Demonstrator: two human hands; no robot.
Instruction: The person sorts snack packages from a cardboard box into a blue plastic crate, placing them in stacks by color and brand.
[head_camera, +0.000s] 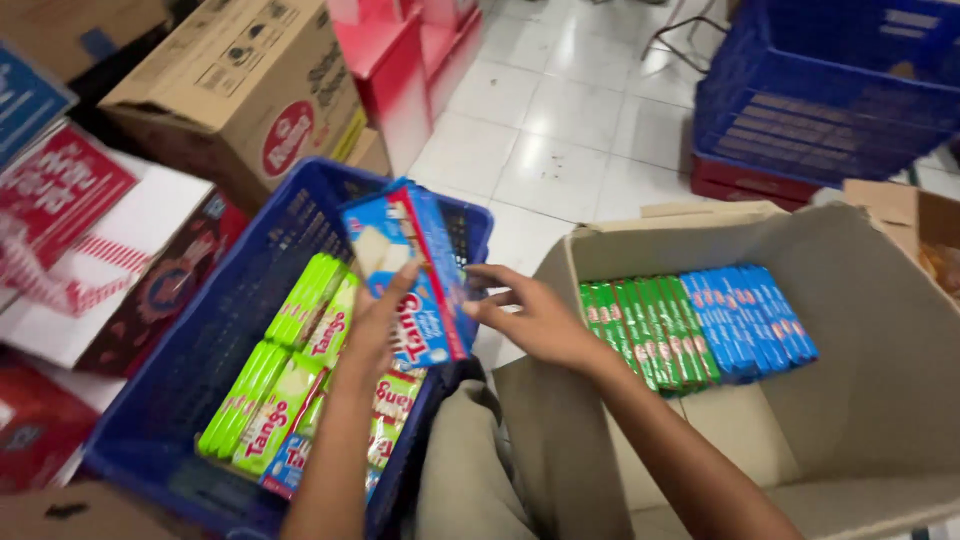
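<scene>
The fingers of the left hand (375, 330) are wrapped around the lower part of a stack of blue wafer packs (410, 270), thumb on the front face, clamped on it. The right hand (535, 320) meets the same stack from its right edge, fingers spread and lightly curled, their tips touching the side of the packs; whether it truly grips or only steadies them is hard to tell from this angle. The stack is held tilted above the far right corner of a blue plastic crate (200, 350).

Inside the crate, green wafer packs (290, 370) lie in rows along its floor, reaching toward the near edge, with a few more blue packs beneath the left forearm. Just right of the crate stands an open cardboard box (850, 420); against its far wall stand a row of green packs (640, 330) and, touching them on the right, a row of blue packs (745, 320). Beyond, on the white tiled floor (570, 110), sits another blue crate (830, 90), and a closed brown carton (240, 90) stands behind the near crate's far left corner.
</scene>
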